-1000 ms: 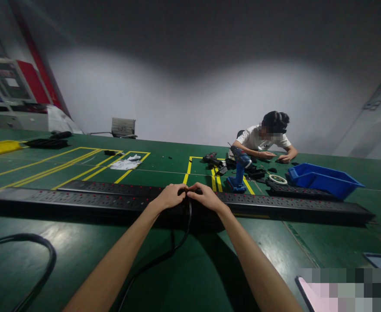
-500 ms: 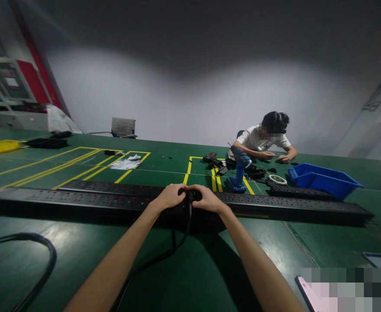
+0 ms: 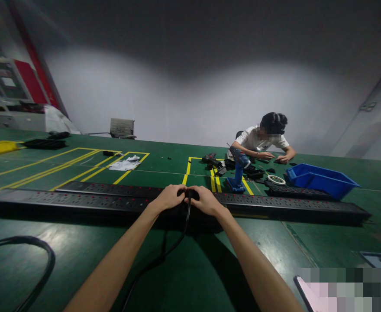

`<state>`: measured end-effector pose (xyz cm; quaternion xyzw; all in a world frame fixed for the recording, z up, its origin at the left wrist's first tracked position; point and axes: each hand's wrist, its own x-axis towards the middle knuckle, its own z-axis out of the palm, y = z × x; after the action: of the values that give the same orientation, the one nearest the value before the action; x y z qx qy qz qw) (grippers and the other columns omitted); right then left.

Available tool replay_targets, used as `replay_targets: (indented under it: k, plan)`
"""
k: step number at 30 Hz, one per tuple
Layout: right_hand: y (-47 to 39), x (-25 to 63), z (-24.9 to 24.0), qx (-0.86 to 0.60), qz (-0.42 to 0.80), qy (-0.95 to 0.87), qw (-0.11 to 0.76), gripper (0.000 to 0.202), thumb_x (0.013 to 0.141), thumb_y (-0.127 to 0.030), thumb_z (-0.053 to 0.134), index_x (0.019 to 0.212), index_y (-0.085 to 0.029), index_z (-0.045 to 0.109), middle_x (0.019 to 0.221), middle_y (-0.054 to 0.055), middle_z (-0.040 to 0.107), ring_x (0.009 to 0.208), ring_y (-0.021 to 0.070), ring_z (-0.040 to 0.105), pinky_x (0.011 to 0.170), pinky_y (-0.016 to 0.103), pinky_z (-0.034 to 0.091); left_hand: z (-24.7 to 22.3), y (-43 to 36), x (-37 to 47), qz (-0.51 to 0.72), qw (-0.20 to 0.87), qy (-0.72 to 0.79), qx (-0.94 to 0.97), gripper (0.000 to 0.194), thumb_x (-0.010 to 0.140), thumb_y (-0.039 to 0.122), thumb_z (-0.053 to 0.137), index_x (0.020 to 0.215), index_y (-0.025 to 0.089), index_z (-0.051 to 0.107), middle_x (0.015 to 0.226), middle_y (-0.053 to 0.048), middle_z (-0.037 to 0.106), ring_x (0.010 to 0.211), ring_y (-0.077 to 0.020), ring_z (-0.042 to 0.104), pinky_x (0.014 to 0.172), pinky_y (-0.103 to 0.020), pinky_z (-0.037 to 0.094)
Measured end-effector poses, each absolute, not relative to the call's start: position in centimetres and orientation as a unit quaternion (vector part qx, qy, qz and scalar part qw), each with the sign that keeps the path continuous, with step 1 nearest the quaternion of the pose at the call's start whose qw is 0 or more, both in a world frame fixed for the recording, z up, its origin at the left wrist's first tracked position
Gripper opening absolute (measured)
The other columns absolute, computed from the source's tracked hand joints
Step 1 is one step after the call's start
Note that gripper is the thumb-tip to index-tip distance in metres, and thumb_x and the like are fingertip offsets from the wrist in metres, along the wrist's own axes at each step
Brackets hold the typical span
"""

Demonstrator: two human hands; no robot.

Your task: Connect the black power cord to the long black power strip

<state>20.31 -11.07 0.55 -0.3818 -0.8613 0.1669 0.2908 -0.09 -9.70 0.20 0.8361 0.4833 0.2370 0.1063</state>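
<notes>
Two long black power strips (image 3: 89,200) with rows of sockets and small red lights lie across the green table. At their middle, my left hand (image 3: 170,197) and my right hand (image 3: 205,200) meet, fingers curled inward. Between the fingertips is the upper end of a black cable (image 3: 188,213), held against or just above the strip; the fingers cover most of it, so I cannot tell whether it sits in a socket. From there the cable hangs over the near side and runs down to the lower left.
A blue cordless drill (image 3: 237,173), dark tools and a white ring (image 3: 276,180) lie beyond the strips. A blue bin (image 3: 323,180) stands right, near a co-worker (image 3: 258,141) leaning on the table. Another thick cable (image 3: 47,260) curves at left; a phone (image 3: 310,292) lies front right.
The cable below my hands has swung slightly left. My right fingers have shifted a little around the cable end, while both hands stay at the same spot on the strip.
</notes>
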Motion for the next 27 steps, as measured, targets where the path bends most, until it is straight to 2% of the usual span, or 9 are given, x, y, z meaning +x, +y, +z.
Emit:
replay_targets:
  k: [2, 5, 8, 10, 13, 15, 21, 24, 27]
  plan:
    - [-10.65, 20.56, 0.51, -0.375, 0.211, -0.851, 0.302, 0.039, 0.08, -0.034, 0.064, 0.118, -0.023, 0.063, 0.114, 0.006, 0.066, 0.104, 0.0239, 0.058, 0.091, 0.034, 0.043, 0.25, -9.76, -0.13, 0.235, 0.108, 0.487, 0.834, 0.031, 0.085, 0.028, 0.049, 0.11, 0.025, 0.068, 0.108, -0.004, 0.071, 0.098, -0.0222, 0.066, 0.089, -0.03, 0.047]
    - [-10.11, 20.73, 0.58, -0.358, 0.28, -0.831, 0.32, 0.032, 0.087, -0.031, 0.052, 0.115, -0.025, 0.065, 0.117, 0.003, 0.065, 0.11, 0.0222, 0.057, 0.096, 0.035, 0.041, 0.26, -9.8, -0.17, 0.236, 0.108, 0.487, 0.834, 0.032, 0.085, 0.029, 0.049, 0.112, 0.025, 0.067, 0.11, -0.004, 0.071, 0.101, -0.0224, 0.065, 0.091, -0.031, 0.047]
    - [-9.93, 20.58, 0.55, -0.358, 0.305, -0.819, 0.327, 0.032, 0.092, -0.039, 0.047, 0.113, -0.024, 0.065, 0.115, 0.004, 0.066, 0.109, 0.0219, 0.058, 0.098, 0.038, 0.04, 0.18, -9.74, -0.16, 0.237, 0.11, 0.485, 0.834, 0.033, 0.086, 0.03, 0.049, 0.114, 0.025, 0.066, 0.113, -0.004, 0.07, 0.103, -0.0225, 0.064, 0.093, -0.031, 0.046]
    - [-10.0, 20.44, 0.43, -0.375, 0.289, -0.818, 0.327, 0.032, 0.09, -0.045, 0.051, 0.111, -0.025, 0.065, 0.114, 0.004, 0.067, 0.107, 0.0229, 0.059, 0.105, 0.047, 0.031, 0.14, -9.7, -0.13, 0.233, 0.111, 0.492, 0.832, 0.034, 0.085, 0.029, 0.05, 0.114, 0.025, 0.067, 0.114, -0.004, 0.07, 0.105, -0.023, 0.064, 0.094, -0.032, 0.046]
    - [-10.24, 20.37, 0.27, -0.391, 0.268, -0.818, 0.324, 0.032, 0.088, -0.048, 0.056, 0.11, -0.026, 0.063, 0.114, 0.002, 0.066, 0.108, 0.0235, 0.058, 0.11, 0.06, 0.005, 0.14, -9.7, -0.12, 0.228, 0.11, 0.492, 0.833, 0.033, 0.085, 0.029, 0.051, 0.113, 0.025, 0.067, 0.112, -0.004, 0.07, 0.104, -0.0234, 0.064, 0.095, -0.033, 0.046]
    - [-10.38, 20.42, 0.27, -0.38, 0.269, -0.825, 0.321, 0.032, 0.086, -0.047, 0.059, 0.11, -0.026, 0.062, 0.114, 0.002, 0.066, 0.109, 0.0234, 0.058, 0.109, 0.062, 0.001, 0.2, -9.76, -0.12, 0.232, 0.11, 0.482, 0.838, 0.033, 0.085, 0.029, 0.051, 0.113, 0.025, 0.067, 0.111, -0.004, 0.07, 0.103, -0.023, 0.064, 0.095, -0.033, 0.046]
    - [-10.23, 20.63, 0.43, -0.353, 0.287, -0.824, 0.338, 0.03, 0.084, -0.032, 0.058, 0.113, -0.024, 0.061, 0.114, 0.004, 0.065, 0.111, 0.022, 0.057, 0.102, 0.043, 0.034, 0.39, -9.91, -0.06, 0.232, 0.11, 0.485, 0.836, 0.032, 0.085, 0.029, 0.05, 0.112, 0.024, 0.068, 0.109, -0.004, 0.071, 0.101, -0.0228, 0.065, 0.094, -0.033, 0.046]
    - [-10.23, 20.83, 0.41, -0.341, 0.303, -0.826, 0.33, 0.043, 0.076, -0.018, 0.058, 0.118, -0.024, 0.057, 0.113, 0.003, 0.065, 0.107, 0.0204, 0.058, 0.094, 0.035, 0.041, 0.5, -9.98, -0.02, 0.228, 0.109, 0.487, 0.836, 0.033, 0.084, 0.028, 0.05, 0.112, 0.025, 0.068, 0.109, -0.004, 0.071, 0.1, -0.023, 0.066, 0.093, -0.032, 0.046]
    - [-10.55, 20.91, 0.39, -0.339, 0.271, -0.842, 0.321, 0.052, 0.069, -0.016, 0.064, 0.12, -0.023, 0.056, 0.113, 0.003, 0.065, 0.104, 0.0211, 0.059, 0.091, 0.032, 0.043, 0.66, -10.1, 0.01, 0.229, 0.112, 0.489, 0.834, 0.034, 0.084, 0.027, 0.05, 0.113, 0.025, 0.067, 0.11, -0.005, 0.071, 0.1, -0.023, 0.065, 0.092, -0.032, 0.047]
